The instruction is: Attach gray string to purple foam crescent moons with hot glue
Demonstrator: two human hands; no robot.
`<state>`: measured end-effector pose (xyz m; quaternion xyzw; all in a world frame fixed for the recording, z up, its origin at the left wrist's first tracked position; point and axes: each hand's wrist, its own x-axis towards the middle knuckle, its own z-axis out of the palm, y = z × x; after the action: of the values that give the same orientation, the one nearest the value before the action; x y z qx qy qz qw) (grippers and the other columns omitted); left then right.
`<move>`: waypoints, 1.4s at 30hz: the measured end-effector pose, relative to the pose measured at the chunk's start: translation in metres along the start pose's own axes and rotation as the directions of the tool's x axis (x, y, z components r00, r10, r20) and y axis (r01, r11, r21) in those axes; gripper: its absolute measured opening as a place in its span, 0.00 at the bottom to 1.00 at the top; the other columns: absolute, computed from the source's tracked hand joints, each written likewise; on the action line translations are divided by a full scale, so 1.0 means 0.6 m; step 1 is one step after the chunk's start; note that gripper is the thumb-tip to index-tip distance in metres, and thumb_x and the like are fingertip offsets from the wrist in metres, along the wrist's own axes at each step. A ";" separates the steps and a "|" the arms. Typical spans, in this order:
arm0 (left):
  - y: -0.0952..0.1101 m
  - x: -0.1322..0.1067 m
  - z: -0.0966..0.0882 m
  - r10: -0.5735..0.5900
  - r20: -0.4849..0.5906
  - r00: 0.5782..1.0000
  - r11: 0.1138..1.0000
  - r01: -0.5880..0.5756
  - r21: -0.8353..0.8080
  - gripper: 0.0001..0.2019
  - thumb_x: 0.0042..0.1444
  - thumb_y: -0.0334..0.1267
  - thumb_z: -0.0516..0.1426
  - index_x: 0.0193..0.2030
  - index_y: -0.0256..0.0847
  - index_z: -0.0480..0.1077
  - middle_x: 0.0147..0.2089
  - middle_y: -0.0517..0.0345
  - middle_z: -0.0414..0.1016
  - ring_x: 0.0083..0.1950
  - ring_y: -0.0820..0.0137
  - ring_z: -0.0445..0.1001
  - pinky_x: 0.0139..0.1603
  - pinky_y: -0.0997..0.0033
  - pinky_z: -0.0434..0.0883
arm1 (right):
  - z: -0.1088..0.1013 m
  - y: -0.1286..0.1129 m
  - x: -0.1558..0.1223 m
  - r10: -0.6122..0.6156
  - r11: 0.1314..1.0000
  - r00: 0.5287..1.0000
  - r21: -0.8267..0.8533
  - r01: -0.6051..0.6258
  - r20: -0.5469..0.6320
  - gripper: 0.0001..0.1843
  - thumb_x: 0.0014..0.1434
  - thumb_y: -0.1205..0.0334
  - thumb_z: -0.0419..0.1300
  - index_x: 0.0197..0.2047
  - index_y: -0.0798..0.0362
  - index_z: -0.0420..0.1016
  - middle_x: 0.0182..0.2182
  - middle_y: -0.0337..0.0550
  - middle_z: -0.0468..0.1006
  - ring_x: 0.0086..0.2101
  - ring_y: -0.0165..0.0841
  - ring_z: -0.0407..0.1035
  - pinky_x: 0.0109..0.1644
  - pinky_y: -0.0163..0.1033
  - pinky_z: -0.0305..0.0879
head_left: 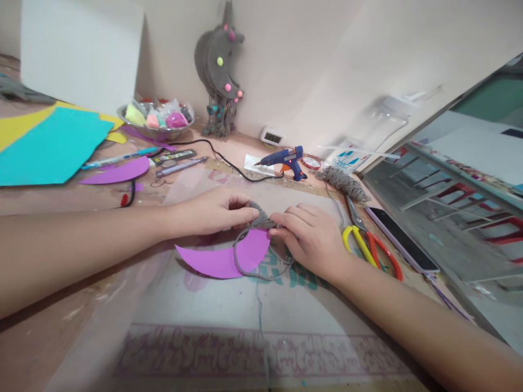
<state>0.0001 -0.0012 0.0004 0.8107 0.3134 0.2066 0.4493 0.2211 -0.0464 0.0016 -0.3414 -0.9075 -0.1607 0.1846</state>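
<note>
A purple crescent (216, 262), cut from a flat sheet, is held over the plastic-covered work surface. Grey yarn (258, 214) covers its upper right end, and a loose loop of the yarn hangs down across the purple part. My left hand (216, 211) pinches the yarn-covered end between thumb and fingers. From the right, my right hand (314, 237) is closed at the crescent's edge, its fingertips pressed together on the grey yarn. Exactly how the strand runs between the fingers is hidden.
Behind my hands lies a blue glue gun (281, 159) with a black cord. To the right are a grey yarn bundle (345, 183), scissors (368, 239) and a phone (402, 239). Turquoise sheets (57, 147), a metal bowl (157, 130) and a hanging grey moon ornament (216, 65) stand further back.
</note>
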 end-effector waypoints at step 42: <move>0.008 -0.001 0.000 0.016 -0.009 1.000 1.000 -0.017 -0.013 0.13 0.57 0.39 0.50 0.23 0.37 0.63 0.20 0.66 0.62 0.20 0.81 0.59 0.21 0.79 0.57 | 0.000 -0.001 -0.001 0.056 0.998 0.998 0.026 -0.055 -0.024 0.11 0.62 0.55 0.55 0.38 0.56 0.70 0.28 0.42 0.76 0.29 0.33 0.66 0.33 0.38 0.57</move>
<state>0.0011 -0.0036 0.0046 0.8095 0.3074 0.2158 0.4513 0.2210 -0.0474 0.0011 -0.3622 -0.8973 -0.1480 0.2044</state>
